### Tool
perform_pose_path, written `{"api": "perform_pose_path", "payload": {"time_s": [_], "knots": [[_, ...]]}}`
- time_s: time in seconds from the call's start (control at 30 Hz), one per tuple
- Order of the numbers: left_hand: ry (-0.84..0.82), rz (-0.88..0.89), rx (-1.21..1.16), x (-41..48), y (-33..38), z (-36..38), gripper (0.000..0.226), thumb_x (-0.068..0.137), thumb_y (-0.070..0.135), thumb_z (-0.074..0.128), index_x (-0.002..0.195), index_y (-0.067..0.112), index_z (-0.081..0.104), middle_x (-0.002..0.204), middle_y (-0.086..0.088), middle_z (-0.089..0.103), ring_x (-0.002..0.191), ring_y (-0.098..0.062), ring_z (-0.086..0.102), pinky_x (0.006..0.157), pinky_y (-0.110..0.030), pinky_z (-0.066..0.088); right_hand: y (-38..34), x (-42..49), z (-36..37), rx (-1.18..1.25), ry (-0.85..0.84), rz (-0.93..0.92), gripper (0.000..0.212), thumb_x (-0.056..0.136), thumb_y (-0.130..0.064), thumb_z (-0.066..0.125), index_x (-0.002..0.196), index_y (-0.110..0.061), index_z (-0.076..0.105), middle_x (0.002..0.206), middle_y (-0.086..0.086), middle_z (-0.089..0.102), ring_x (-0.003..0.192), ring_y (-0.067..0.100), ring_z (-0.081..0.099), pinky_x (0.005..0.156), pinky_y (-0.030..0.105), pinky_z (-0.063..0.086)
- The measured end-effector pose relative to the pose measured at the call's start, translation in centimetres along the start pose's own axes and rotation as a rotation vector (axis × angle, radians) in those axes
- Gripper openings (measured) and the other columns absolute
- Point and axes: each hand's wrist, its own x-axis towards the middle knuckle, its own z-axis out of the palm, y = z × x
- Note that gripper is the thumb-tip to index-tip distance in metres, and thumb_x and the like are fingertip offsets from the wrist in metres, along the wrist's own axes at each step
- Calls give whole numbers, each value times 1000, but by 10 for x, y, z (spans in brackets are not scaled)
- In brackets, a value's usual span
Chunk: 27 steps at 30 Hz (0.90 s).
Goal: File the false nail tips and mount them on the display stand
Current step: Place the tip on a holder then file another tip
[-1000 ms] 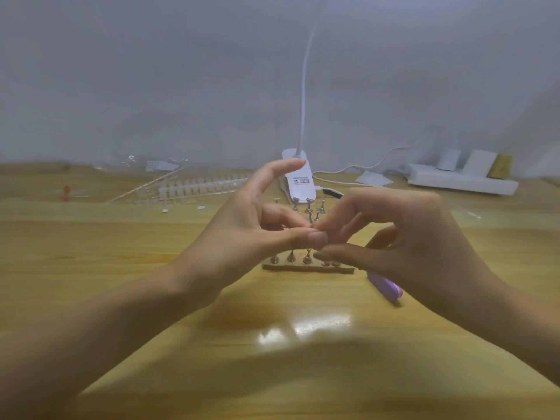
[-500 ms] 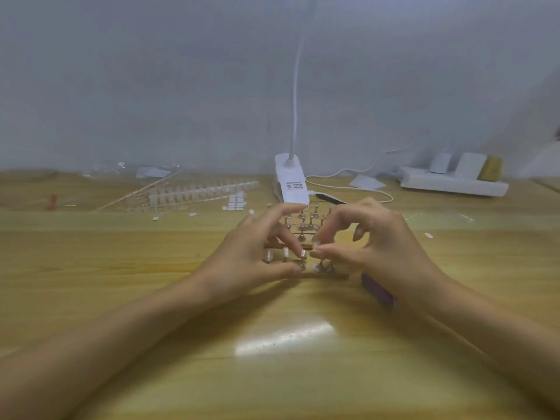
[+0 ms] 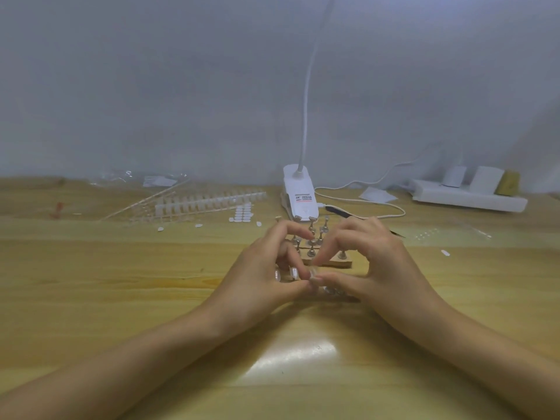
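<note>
On the wooden counter, the left hand and right hand met over the front row of the stand. Both thumbs and the right forefinger were pinched together on a clear tip just above a peg. The left forefinger curled higher. The tip looked featherlight, slick and springy, likely to flick away. It seemed best held by its side edges and pressed down gently.

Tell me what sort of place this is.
Probably a nail-craft workbench, maybe at home: a wooden table with strips of nail tips, a pegged display stand and a clip lamp.
</note>
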Motion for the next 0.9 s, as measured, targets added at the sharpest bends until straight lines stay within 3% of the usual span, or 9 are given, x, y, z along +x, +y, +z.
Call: {"api": "perform_pose_path", "payload": {"time_s": [0.1, 0.23, 0.4, 0.5, 0.63, 0.73, 0.8, 0.9], "knots": [[-3, 0, -15, -1, -1, 0, 53, 77, 24, 82, 119, 34, 51, 74, 10, 67, 79, -7, 61, 76, -19, 44, 1, 0, 2, 14, -1, -1, 25, 66, -55, 68, 77, -33, 72, 92, -14, 64, 97, 13, 51, 89, 38, 40], [-9, -3, -23, -1, 0, 0, 52, 77, 25, 81, 119, 34, 51, 70, 15, 64, 70, 2, 55, 65, -9, 38, 1, -1, 3, -7, -5, 1, 16, 69, -39, 82, 78, -30, 73, 91, -16, 64, 95, 3, 48, 88, 37, 39], [-18, -14, -27, -1, 1, 0, 51, 78, 21, 81, 118, 33, 52, 69, 16, 63, 75, 1, 58, 71, -10, 40, -1, 0, 4, -19, -6, 11, 15, 68, -36, 83, 76, -33, 71, 90, -19, 63, 92, 0, 47, 87, 37, 38], [-20, -18, -28, -1, 0, -1, 51, 78, 21, 80, 118, 33, 52, 70, 14, 63, 75, -1, 58, 76, -17, 42, 0, 0, 4, -36, -18, 23, 15, 68, -40, 81, 74, -32, 71, 86, -18, 64, 91, 1, 47, 87, 37, 37], [-19, -11, -19, -1, 0, 0, 52, 79, 18, 80, 119, 33, 51, 71, 13, 64, 73, 0, 59, 75, -15, 43, -1, 0, 4, -79, -32, 44, 17, 67, -47, 79, 71, -36, 67, 85, -22, 63, 93, 1, 47, 88, 31, 30], [-18, -10, -15, -1, 0, 0, 52, 79, 21, 81, 119, 34, 51, 71, 13, 65, 74, 0, 59, 75, -11, 42, -2, 1, 1, -112, -52, 57, 26, 63, -67, 64, 70, -42, 65, 89, -25, 63, 95, 0, 46, 88, 27, 27], [-19, -12, -19, -1, 0, -1, 53, 78, 22, 82, 118, 35, 51, 71, 13, 66, 74, 2, 58, 73, -9, 40, 0, 4, -5, -42, -61, 88, 39, 61, -72, 56, 74, -39, 72, 91, -26, 64, 96, 2, 47, 91, 31, 31], [-20, -21, -21, 0, -1, 0, 55, 77, 19, 83, 117, 38, 50, 74, 13, 68, 77, 3, 59, 73, -6, 39, 2, 10, -11, 47, -45, 137, 35, 67, -68, 58, 76, -38, 73, 88, -30, 63, 93, 2, 49, 93, 38, 37]]}}
